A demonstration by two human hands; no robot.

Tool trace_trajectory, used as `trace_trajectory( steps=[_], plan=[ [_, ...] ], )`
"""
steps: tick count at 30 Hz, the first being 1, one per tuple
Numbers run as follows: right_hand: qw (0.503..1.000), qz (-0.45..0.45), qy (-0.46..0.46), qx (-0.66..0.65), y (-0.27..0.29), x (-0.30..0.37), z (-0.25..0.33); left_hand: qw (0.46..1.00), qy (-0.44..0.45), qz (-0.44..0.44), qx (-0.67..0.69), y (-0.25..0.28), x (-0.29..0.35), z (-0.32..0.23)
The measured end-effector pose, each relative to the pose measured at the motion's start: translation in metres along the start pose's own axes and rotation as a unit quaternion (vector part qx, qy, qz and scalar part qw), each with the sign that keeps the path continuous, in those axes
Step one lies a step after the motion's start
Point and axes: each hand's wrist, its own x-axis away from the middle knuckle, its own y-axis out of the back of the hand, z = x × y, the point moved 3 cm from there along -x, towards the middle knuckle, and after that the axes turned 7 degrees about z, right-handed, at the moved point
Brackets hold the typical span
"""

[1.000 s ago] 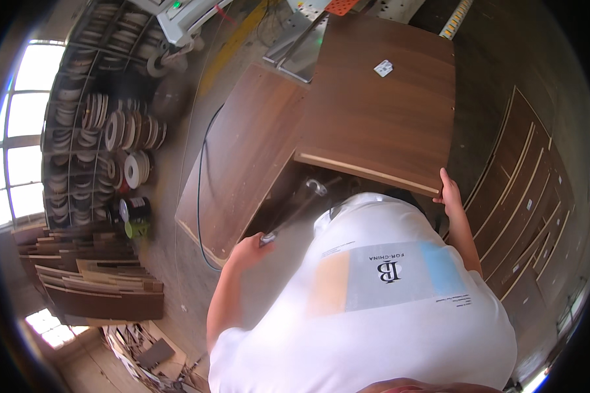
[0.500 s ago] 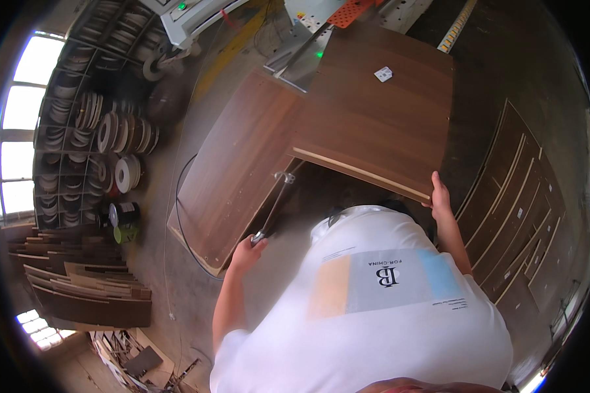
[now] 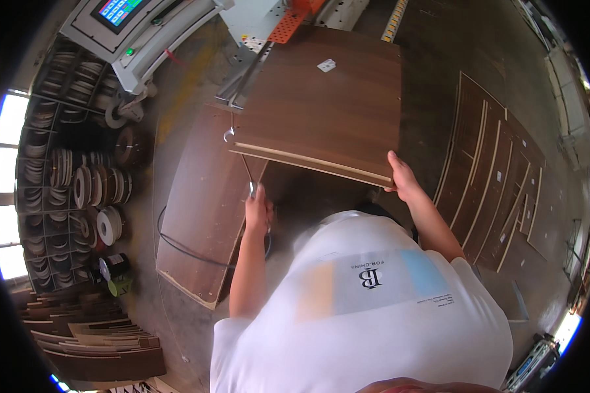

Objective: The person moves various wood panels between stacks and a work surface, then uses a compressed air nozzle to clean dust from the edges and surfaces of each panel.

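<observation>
A large brown wood-grain panel (image 3: 328, 98) with a small white label extends from the machine toward me. My right hand (image 3: 403, 175) grips its near right corner, thumb on top and fingers underneath. My left hand (image 3: 258, 211) is closed round the silver grip of a thin metal wand (image 3: 247, 168). The wand's bright curved end lies by the panel's near left corner; I cannot tell whether they touch. A black hose (image 3: 189, 247) loops near my left hand. Lower down at the left is another brown panel (image 3: 200, 203), partly covered by the upper one.
A machine with a lit screen (image 3: 117, 12) and an orange perforated plate (image 3: 290, 25) stands at the far side. Racks of edging rolls (image 3: 88, 187) line the left, above stacked boards (image 3: 105, 357). More brown boards (image 3: 491, 173) lie at the right.
My left hand has raised the wand toward the upper panel's near left corner. The whole view has shifted, bringing the machine's screen in. My right hand keeps its hold on the panel.
</observation>
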Motion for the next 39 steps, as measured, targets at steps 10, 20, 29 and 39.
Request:
trace_trajectory(
  steps=[10,20,29,39],
  plan=[
    [0.999,-0.014,0.027,-0.025,-0.016,0.008,-0.018,0.823,0.036,0.26,-0.504,0.029,0.018,0.023],
    [0.975,-0.015,0.111,0.192,-0.019,-0.02,-0.049,0.936,0.022,0.029,-0.351,0.115,0.098,0.057],
    [0.902,-0.029,0.16,0.399,-0.003,-0.038,0.015,0.997,-0.006,-0.035,-0.072,0.04,0.084,0.066],
    [0.847,-0.048,0.266,0.458,-0.047,-0.084,0.025,0.996,-0.064,0.027,-0.048,-0.019,0.07,0.055]
  ],
)
